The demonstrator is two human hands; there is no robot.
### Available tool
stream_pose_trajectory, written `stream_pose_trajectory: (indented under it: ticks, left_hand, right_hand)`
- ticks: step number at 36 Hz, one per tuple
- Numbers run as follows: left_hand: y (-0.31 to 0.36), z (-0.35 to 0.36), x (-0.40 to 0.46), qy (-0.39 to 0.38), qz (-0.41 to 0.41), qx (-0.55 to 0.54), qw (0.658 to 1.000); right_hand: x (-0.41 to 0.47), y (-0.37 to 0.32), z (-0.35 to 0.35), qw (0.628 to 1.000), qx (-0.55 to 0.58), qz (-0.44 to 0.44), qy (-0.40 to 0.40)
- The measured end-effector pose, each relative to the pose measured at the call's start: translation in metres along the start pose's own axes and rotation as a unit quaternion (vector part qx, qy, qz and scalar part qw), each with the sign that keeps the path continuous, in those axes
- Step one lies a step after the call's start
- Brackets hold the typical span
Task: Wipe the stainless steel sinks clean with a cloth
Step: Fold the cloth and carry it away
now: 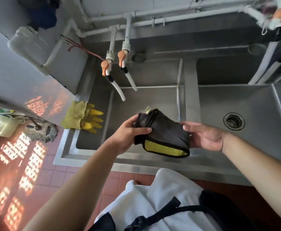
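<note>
Above the left stainless steel sink basin (154, 95), both bare forearms reach forward. Left hand (129, 133) grips the folded black cloth with a yellow inner face (165, 135), thumb on top. Right hand (204, 136) lies relaxed, palm up, fingertips touching the cloth's right edge, between both hands.
</note>
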State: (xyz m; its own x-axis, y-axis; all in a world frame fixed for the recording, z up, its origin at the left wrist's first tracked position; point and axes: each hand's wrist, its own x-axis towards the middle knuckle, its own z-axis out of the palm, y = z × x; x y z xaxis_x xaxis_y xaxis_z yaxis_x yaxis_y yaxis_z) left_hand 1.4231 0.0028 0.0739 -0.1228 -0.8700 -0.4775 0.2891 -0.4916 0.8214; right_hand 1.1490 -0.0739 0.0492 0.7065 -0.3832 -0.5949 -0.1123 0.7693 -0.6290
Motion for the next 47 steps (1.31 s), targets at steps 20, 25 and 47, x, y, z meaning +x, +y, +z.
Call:
stream_pose_trajectory:
  ticks: [20, 25, 47]
  left_hand:
    - [-0.034, 0.011, 0.004, -0.031, 0.047, 0.192, 0.98]
    - [-0.042, 0.048, 0.003, -0.168, 0.039, 0.189, 0.967]
    - [-0.063, 0.326, -0.003, -0.356, 0.159, 0.251, 0.886]
  right_hand:
    - [-0.057, 0.08, 0.093, 0.822, -0.02, -0.263, 0.506]
    - [-0.114, 0.105, 0.119, 0.746, -0.041, -0.295, 0.596]
    - [-0.319, 0.184, 0.058, 0.547, 0.005, -0.339, 0.765]
